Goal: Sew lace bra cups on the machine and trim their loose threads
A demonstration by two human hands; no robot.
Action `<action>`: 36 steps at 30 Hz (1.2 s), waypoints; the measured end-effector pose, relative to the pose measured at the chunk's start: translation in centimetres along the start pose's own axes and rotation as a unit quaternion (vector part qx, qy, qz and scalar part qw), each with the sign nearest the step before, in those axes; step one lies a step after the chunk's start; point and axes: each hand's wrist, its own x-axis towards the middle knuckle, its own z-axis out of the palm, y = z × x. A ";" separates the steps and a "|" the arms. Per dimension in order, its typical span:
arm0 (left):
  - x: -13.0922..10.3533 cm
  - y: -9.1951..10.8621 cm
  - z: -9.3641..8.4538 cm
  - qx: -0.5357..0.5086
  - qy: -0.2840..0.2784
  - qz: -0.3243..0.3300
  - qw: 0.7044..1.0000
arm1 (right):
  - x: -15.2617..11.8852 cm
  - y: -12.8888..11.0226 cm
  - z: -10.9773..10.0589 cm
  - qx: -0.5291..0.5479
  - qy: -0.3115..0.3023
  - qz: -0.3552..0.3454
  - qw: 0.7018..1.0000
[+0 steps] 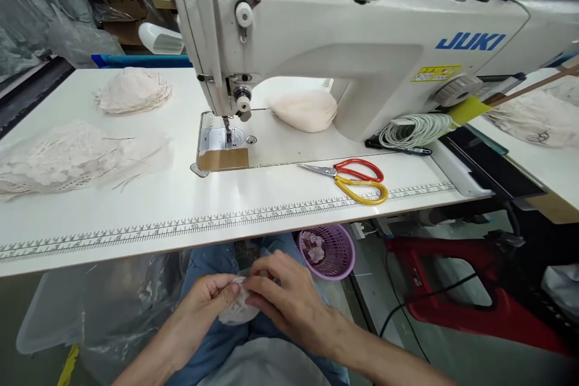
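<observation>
Down in my lap, below the table's front edge, both hands pinch one small white lace piece (236,310). My left hand (205,304) grips its left side with fingertips. My right hand (289,301) covers its right side, fingers curled over it. Most of the piece is hidden by my fingers. Above, on the white table (181,205), stands a white JUKI sewing machine (362,42) with its needle and presser foot (228,132) over the metal plate. Red and yellow scissors (355,180) lie near the table's front edge.
Two stacks of white lace pieces (133,90) (58,157) lie on the table's left. A peach padded cup (304,110) sits under the machine arm. A purple basket (332,250) hangs below the table by my right hand. A clear plastic bag (104,307) hangs at left.
</observation>
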 end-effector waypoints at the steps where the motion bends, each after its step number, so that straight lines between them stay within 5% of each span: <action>1: 0.1 0.1 0.2 -0.004 -0.003 -0.002 1.000 | 0.1 0.0 0.3 -0.007 0.000 0.004 1.000; 6: 0.6 0.2 0.7 -0.020 -0.004 -0.020 1.000 | -0.1 1.1 1.3 0.126 0.016 0.050 0.991; 10: 1.3 0.3 0.8 -0.051 0.006 -0.047 0.998 | -0.2 1.9 1.3 0.301 0.047 0.113 0.946; 14: 1.6 0.5 1.1 -0.043 0.007 -0.063 0.997 | -0.1 2.7 1.0 0.355 0.036 0.082 0.931; 22: 2.9 0.0 2.4 0.119 0.003 -0.026 0.993 | -2.3 4.9 -0.8 0.134 -0.123 -0.005 0.983; 30: 5.0 -3.2 2.9 0.325 -0.020 0.032 0.945 | -5.0 5.2 -0.1 -0.089 -0.209 0.001 0.974; 36: 6.4 -4.6 3.8 0.340 -0.018 0.033 0.940 | -6.5 6.2 1.0 -0.125 -0.231 0.029 0.965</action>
